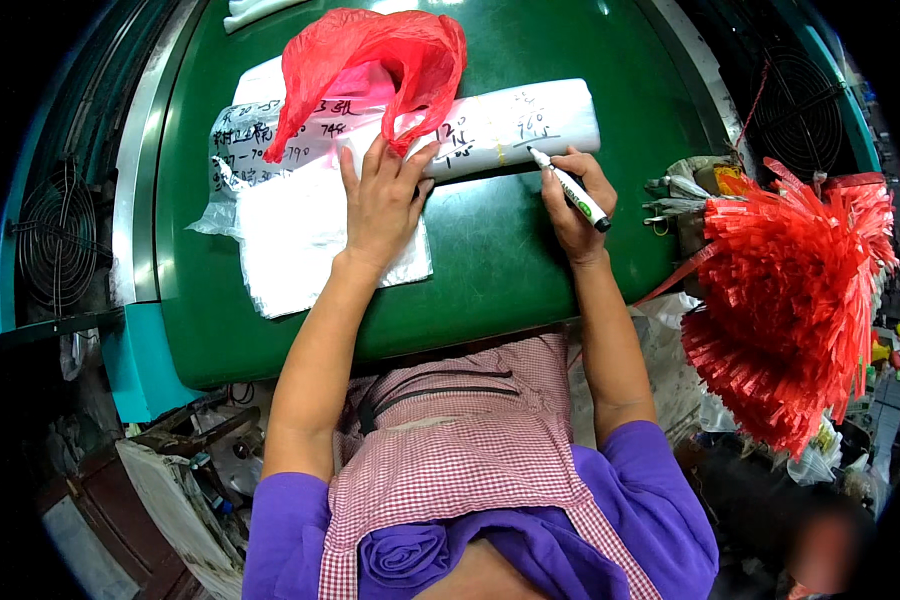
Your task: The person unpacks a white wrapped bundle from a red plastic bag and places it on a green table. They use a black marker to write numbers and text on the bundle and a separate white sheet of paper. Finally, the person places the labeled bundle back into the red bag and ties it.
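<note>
My right hand (582,215) grips a white marker pen (580,193) with a black end. Its tip points at a rolled bundle of white plastic (560,108), right by handwritten black figures. My left hand (380,205) lies with fingers spread across the left part of the bundle and a flat white plastic sheet (295,240). A crumpled red plastic bag (375,45) sits just beyond its fingertips; whether they touch it I cannot tell. Left of that hand, a clear plastic piece (232,135) carries more black handwriting, partly covered by the red bag.
The green work surface (470,265) has metal side rails (140,190). A large bunch of red plastic strips (780,280) hangs at the right. Round fan grilles (55,240) flank the surface. White material (260,10) lies at the far left edge.
</note>
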Demonstrator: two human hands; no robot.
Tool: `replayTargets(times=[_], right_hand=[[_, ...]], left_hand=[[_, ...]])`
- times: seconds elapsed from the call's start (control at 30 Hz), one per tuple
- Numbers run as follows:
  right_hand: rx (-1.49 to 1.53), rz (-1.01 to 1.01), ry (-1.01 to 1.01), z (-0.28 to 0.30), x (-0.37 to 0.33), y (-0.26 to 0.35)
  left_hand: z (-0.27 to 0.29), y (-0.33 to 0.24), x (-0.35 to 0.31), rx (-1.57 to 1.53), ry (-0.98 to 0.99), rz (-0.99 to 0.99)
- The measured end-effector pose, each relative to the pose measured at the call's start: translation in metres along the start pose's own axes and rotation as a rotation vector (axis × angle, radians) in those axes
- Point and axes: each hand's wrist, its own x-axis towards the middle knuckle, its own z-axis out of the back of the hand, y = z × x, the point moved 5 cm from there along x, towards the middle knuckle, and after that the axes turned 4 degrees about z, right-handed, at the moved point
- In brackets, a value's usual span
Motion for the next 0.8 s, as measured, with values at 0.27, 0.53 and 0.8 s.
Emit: replayTargets(times=[0.27, 0.53, 0.8], right_hand=[[-0.032, 0.017, 0.011, -0.003, 0.001, -0.001], [0.019, -0.055, -0.009, -0.001, 0.002, -0.004], [0.025, -0.105, -0.144, 0.011, 0.000, -0.006]], left_hand=[[0.002, -0.001, -0.001, -0.011, -0.014, -0.008], [0.002, -0.002, 0.000, -0.022, -0.019, -0.010], [0.003, -0.001, 0.000, -0.015, -0.019, -0.001]])
